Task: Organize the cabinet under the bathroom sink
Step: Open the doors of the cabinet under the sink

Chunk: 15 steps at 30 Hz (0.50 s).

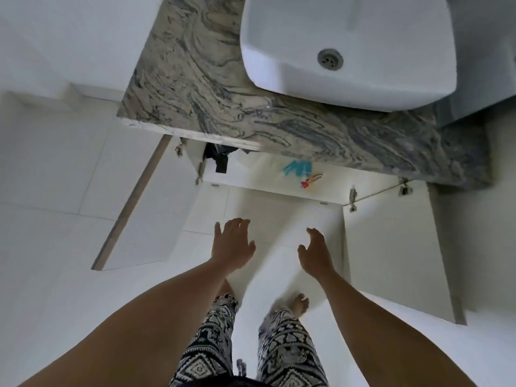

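Note:
I look straight down at the cabinet under the sink, whose white floor edge (268, 188) shows below the marble counter. Both doors stand swung out: the left door (145, 208) and the right door (391, 247). Inside, near the front, lies a clear packet with a teal label (297, 167) and a small red and orange item (310, 180). A dark cloth or bag (219, 157) sits at the cabinet's left, partly hidden by the counter. My left hand (233, 244) and my right hand (317, 254) hover empty over the floor in front of the opening, fingers spread.
A grey-veined marble counter (212, 93) carries a white basin (349, 46) with a metal drain (330, 59). White floor tiles (55, 275) surround me. My legs in patterned trousers (284, 347) and a bare foot (300, 304) stand between the open doors.

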### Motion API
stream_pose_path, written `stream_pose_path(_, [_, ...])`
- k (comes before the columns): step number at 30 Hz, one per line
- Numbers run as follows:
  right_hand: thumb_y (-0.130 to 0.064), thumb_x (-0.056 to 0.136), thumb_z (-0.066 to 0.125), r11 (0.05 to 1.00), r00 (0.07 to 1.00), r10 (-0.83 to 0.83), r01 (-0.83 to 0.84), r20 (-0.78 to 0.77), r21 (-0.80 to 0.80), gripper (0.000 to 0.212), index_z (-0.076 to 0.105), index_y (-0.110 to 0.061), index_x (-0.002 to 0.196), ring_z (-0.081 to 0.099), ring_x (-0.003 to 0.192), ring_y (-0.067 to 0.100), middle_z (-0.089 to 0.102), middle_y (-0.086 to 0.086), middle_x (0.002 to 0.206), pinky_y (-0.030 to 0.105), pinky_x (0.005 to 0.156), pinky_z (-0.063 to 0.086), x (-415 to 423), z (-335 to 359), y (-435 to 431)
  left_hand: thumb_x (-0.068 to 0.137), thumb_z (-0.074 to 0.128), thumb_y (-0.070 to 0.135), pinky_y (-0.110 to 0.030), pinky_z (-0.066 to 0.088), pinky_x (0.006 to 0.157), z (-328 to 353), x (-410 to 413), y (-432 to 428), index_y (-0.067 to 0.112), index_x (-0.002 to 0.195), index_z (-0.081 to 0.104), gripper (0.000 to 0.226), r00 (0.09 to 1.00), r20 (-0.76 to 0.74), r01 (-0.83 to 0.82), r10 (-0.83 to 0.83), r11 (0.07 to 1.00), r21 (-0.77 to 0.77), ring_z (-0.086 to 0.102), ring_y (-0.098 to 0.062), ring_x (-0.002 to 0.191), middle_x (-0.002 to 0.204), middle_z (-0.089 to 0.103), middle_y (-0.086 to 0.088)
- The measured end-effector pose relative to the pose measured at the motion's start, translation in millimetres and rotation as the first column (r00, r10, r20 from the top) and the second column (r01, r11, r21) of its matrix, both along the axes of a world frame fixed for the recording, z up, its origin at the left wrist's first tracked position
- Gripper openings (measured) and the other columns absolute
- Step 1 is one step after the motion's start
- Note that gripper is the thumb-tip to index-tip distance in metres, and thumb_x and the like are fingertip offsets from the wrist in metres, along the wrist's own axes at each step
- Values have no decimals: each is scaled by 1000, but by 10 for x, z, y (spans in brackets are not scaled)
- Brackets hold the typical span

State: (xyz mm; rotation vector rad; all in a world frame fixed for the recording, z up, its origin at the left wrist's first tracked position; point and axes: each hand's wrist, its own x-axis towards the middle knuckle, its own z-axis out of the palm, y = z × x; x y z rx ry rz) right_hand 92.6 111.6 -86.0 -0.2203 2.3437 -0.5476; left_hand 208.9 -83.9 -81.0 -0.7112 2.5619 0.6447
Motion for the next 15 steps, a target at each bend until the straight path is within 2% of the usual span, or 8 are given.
stream_pose_path(6, [-9, 95, 48, 999, 997, -38, 38, 70, 9, 62, 26, -7, 153, 25, 147, 21, 22, 8, 160, 28, 116, 21, -121, -506, 628, 96, 54, 43, -49, 17, 121, -468, -303, 678, 21, 152, 32, 64, 998, 58, 20, -24, 998, 58, 34, -22, 144, 156, 36, -2])
stream_pose_path(10, [-9, 94, 50, 996, 990, -89, 89, 110, 8, 61, 29, -10, 151, 31, 143, 20, 25, 6, 159, 21, 107, 23, -183, -1057, 856, 95, 56, 44, -48, 21, 121, -1015, -460, 1051, 19, 151, 34, 65, 996, 94, -14, 5, 994, 104, 37, -24, 143, 156, 38, -4])
stream_pose_path(15, [-12, 97, 49, 997, 993, -80, 79, 83, 7, 58, 29, -8, 151, 30, 144, 21, 27, 7, 159, 27, 115, 24, -308, -2082, 1048, 94, 55, 44, -45, 24, 119, -1998, -630, 1311, 21, 150, 37, 63, 994, 108, 5, -14, 996, 89, 39, -23, 141, 154, 41, -3])
